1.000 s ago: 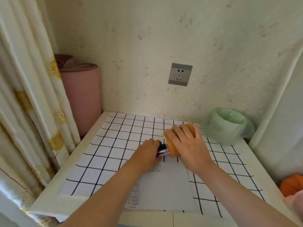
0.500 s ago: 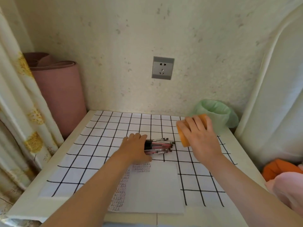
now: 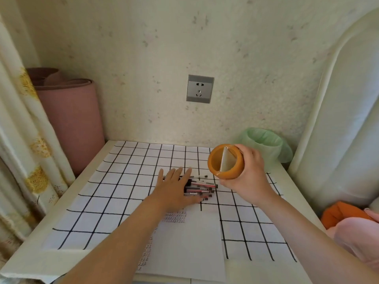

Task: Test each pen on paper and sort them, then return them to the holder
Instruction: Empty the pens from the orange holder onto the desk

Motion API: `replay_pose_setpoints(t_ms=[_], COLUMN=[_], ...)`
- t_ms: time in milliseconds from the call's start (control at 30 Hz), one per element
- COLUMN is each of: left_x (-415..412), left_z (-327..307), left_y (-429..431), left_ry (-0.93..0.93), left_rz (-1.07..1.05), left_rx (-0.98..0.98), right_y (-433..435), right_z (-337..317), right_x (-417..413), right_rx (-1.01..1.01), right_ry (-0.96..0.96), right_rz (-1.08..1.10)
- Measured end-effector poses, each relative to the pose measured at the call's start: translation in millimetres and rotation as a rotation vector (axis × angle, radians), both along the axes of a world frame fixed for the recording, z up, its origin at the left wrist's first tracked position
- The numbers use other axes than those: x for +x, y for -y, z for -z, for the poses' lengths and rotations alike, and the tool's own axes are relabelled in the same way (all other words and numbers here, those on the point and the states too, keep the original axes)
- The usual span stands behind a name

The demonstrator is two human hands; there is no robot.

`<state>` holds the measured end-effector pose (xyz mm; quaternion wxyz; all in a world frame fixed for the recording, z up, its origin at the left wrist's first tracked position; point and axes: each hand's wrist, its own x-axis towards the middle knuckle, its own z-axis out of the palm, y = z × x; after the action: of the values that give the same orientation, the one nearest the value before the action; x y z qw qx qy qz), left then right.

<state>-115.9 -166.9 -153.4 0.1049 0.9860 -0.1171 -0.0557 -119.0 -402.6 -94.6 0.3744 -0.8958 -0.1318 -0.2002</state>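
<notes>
- Setting: a home, the corner of a lived-in room.
- Floral curtain (image 3: 30, 140) at left, with a rolled pink mat (image 3: 71, 124) standing in the corner.
- Speckled wall with a domestic socket (image 3: 200, 89).
- Small white tabletop (image 3: 30, 261) under a grid cloth (image 3: 123, 181), with a green-lined bin (image 3: 266, 144) behind.
- Padded white panel (image 3: 338, 119) and soft pink and orange fabrics (image 3: 352, 226) at right.

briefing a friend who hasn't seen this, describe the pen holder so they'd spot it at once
Find the white table with the black-grid cloth, below the wall socket. Over its right side, before the green-bagged bin, the right hand grips the pen holder. Unlike anything nearby, it is a round orange cup tipped sideways, a pale divider across its mouth.
</notes>
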Motion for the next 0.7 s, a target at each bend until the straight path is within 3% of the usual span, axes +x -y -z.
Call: replay_pose_setpoints(t_ms=[200,300,500,700], left_x=[12.5,17.4,36.3,57.0], left_z=[-54.9,-68.0,-62.1,-43.8], left_y=[-13.0,-26.1,-66.9,-108.5], left_ry=[0.104,0.158,0.180,0.166], left_rz=[-0.102,-0.186,-0.307,-0.303], left_rx=[-0.680,-0.904,-1.029,-1.008], right_y=[-48.1,-81.8,-139.7,-183.5], right_z=[0.2,0.5,4.3,25.0], right_x=[20.7,33.4,62.7,95.0], right_rx=[0.173,0.257,0.352,0.433], right_ry=[-0.095,-0.139,-0.248,-0.334], right_rz=[-0.077,-0.133,-0.192,-0.217])
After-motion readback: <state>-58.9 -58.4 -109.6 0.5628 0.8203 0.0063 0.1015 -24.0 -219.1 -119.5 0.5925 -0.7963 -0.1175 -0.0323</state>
